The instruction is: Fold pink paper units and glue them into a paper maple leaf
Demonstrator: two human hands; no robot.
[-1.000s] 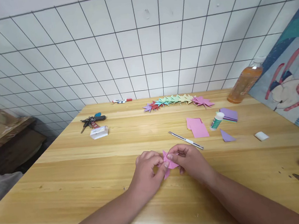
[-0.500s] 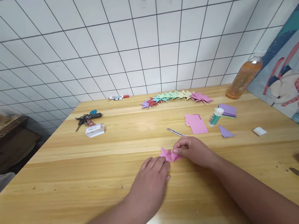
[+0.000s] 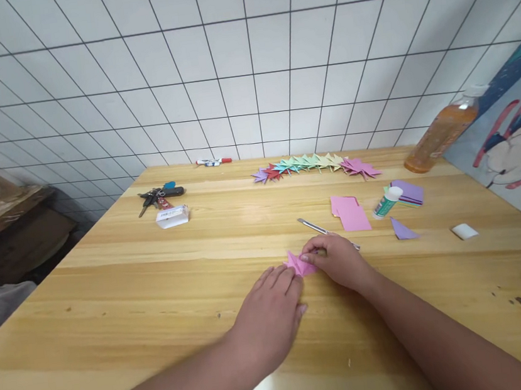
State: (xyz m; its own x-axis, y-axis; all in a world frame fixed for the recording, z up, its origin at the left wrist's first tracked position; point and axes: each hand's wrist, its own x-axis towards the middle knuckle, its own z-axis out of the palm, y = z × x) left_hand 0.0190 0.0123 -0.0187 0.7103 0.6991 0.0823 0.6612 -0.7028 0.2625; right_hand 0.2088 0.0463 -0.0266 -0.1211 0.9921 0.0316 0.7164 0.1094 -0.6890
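A white-tiled wall [image 3: 224, 54] backs a wood-grained table [image 3: 157, 283], where creased pink paper [image 3: 301, 268], partly hidden, sits well in from the far edge. The left hand [image 3: 272, 310] lies palm-down over its near left part, any grip unseen; the right hand [image 3: 338, 261] pinches its right side, blocking part of a slim cutter [image 3: 312, 225]. A spiky chain [image 3: 313, 162] follows the far edge.

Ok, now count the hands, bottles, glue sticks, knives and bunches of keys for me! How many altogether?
Hands: 2, the left hand and the right hand
Bottle: 1
Glue stick: 1
Knife: 1, partly hidden
Bunch of keys: 1
Total: 6
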